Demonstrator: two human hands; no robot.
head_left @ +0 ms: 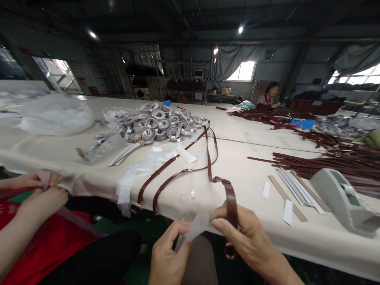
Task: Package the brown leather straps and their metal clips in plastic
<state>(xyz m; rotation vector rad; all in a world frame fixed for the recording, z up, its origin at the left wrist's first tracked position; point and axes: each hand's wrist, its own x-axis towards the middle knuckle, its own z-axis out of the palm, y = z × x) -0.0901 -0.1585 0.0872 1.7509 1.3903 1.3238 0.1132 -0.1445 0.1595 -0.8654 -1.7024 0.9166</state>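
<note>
My right hand (243, 233) grips the end of a brown leather strap (230, 198) near its metal ring (229, 250), just below the table's front edge. My left hand (169, 253) pinches a small translucent white wrapping sheet (197, 227) against that strap end. The strap runs back over the white table (243, 166) in long loops (178, 170) toward a pile of coiled wrapped straps (160, 124).
A co-worker's two hands (41, 192) at the left handle clear wrapping. A grey tape dispenser (341, 200) and paper strips (293, 188) lie at the right, with many brown straps (326, 158) behind. A seated person (268, 99) works at the far side.
</note>
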